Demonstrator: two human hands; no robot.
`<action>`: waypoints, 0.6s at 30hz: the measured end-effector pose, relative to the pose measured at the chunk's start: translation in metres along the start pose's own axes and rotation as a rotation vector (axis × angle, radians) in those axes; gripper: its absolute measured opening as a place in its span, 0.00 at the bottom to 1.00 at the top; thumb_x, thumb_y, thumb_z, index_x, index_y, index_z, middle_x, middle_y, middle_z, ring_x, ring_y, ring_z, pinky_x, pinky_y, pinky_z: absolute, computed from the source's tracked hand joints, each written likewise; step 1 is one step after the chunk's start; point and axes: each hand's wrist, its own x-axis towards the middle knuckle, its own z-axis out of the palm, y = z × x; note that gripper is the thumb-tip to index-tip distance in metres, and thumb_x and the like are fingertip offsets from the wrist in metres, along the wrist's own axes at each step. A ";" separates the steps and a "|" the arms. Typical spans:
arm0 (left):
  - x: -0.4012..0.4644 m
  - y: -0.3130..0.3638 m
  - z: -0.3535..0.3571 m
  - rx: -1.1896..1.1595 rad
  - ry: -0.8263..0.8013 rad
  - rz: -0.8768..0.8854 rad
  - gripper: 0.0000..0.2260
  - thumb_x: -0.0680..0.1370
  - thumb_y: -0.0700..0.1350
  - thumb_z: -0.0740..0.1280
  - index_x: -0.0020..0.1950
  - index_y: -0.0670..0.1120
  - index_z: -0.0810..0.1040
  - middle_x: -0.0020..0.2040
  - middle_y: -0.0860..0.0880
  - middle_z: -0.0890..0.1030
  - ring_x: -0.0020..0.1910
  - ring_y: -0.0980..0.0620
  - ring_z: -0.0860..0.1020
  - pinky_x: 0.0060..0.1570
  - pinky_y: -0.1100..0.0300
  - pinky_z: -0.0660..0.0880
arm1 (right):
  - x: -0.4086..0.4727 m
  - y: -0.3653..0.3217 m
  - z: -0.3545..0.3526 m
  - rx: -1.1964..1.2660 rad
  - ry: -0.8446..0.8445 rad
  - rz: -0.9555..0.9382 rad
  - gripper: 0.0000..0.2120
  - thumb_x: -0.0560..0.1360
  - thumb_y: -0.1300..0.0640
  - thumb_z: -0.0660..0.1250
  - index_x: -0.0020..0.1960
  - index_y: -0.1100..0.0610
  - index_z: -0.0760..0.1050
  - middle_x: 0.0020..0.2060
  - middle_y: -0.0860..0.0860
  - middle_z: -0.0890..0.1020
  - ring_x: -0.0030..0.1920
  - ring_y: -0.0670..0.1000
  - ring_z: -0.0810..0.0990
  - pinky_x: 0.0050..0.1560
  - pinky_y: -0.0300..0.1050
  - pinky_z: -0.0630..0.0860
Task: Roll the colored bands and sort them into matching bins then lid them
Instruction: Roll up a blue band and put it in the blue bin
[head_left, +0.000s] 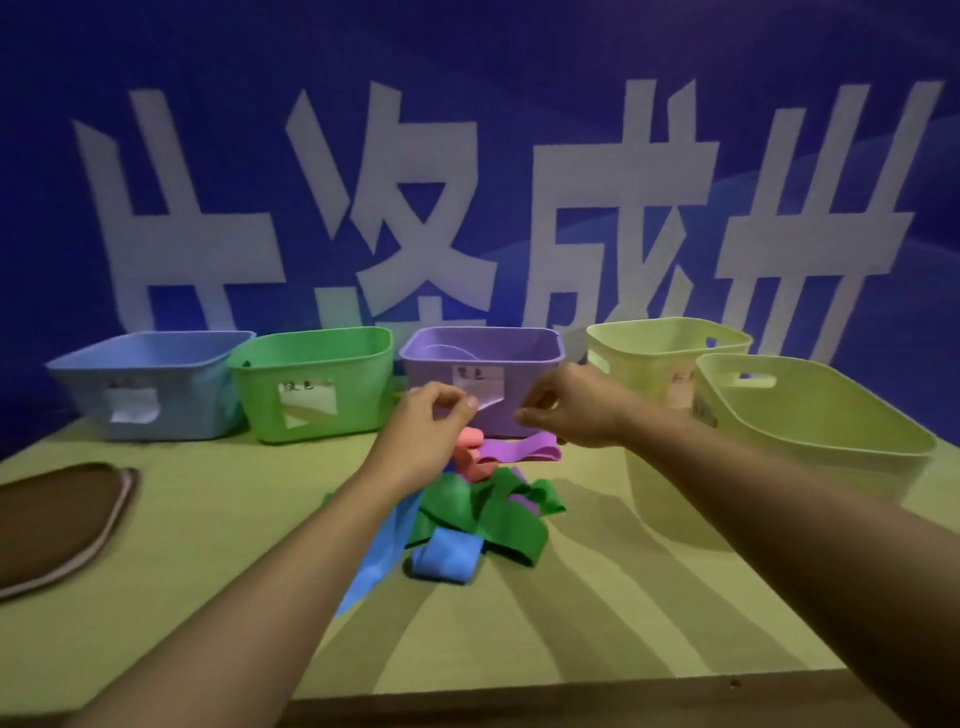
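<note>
Band pile (467, 519) lies mid-frame on table (571, 597): blue, green, pink, purple strips tangled. Just above it, left hand (434, 421) and right hand (563, 405) both have fingers curled w/ tips pinched in front of purple bin (519, 353); can't tell if anything's held. Blue bin (150, 384) and green bin (317, 382) upper left, two yellow bins (779, 410) right.

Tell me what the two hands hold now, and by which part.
It cannot be told. The left hand and right hand have curled fingers before the purple bin, but no band shows between them.
</note>
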 end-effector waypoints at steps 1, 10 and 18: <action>-0.004 -0.008 -0.012 0.039 0.003 -0.008 0.06 0.82 0.49 0.69 0.53 0.48 0.81 0.52 0.50 0.83 0.51 0.55 0.83 0.48 0.65 0.75 | 0.003 -0.009 0.010 -0.008 -0.014 -0.005 0.14 0.78 0.44 0.71 0.54 0.55 0.84 0.49 0.51 0.87 0.45 0.52 0.84 0.51 0.51 0.82; -0.043 -0.055 -0.059 0.307 -0.220 -0.098 0.14 0.77 0.54 0.75 0.59 0.50 0.81 0.55 0.53 0.82 0.45 0.58 0.78 0.47 0.60 0.73 | 0.004 -0.062 0.075 -0.079 -0.125 -0.038 0.13 0.77 0.44 0.71 0.55 0.51 0.84 0.51 0.49 0.86 0.52 0.54 0.83 0.55 0.51 0.80; -0.053 -0.079 -0.055 0.473 -0.260 -0.151 0.24 0.72 0.56 0.78 0.65 0.49 0.78 0.64 0.47 0.79 0.59 0.47 0.79 0.60 0.52 0.76 | 0.009 -0.075 0.097 -0.038 -0.131 0.084 0.23 0.83 0.55 0.62 0.77 0.48 0.67 0.69 0.57 0.77 0.65 0.62 0.77 0.63 0.51 0.73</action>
